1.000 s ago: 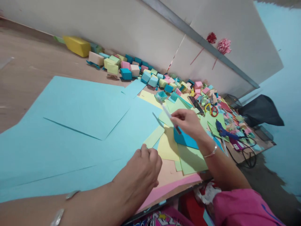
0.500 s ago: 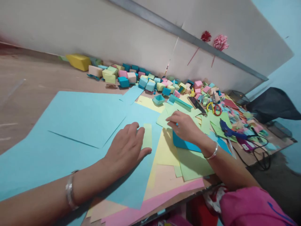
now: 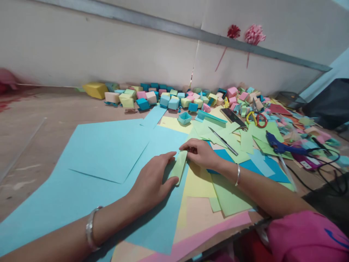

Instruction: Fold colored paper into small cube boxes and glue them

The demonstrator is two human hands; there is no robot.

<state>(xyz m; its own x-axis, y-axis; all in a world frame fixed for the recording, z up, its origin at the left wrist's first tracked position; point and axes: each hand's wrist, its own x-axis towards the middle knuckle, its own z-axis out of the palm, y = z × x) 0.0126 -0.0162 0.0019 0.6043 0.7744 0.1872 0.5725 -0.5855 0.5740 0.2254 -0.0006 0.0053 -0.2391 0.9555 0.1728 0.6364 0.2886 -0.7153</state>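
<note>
A narrow light green paper strip (image 3: 180, 165) lies tilted across the edge of a large light blue sheet (image 3: 109, 145) and a yellow sheet (image 3: 200, 182). My left hand (image 3: 151, 183) holds the strip's near end, thumb against its underside and fingers along its left side. My right hand (image 3: 200, 153) pinches the far end with curled fingers. A slim pen-like tool (image 3: 225, 141) rests loose on the green papers just beyond my right hand.
Several small folded paper boxes (image 3: 169, 98) and a bigger yellow box (image 3: 95, 89) line the wall. To the right lie scissors (image 3: 256, 118), a blue glue gun (image 3: 278, 147) with black cable, a dark flat object (image 3: 231, 116) and paper scraps. A pink sheet (image 3: 204, 236) overhangs the near edge.
My right hand has let go of the pen-like tool, which now lies on the green papers, and moved onto the strip. My left hand slid forward and took the strip's near end.
</note>
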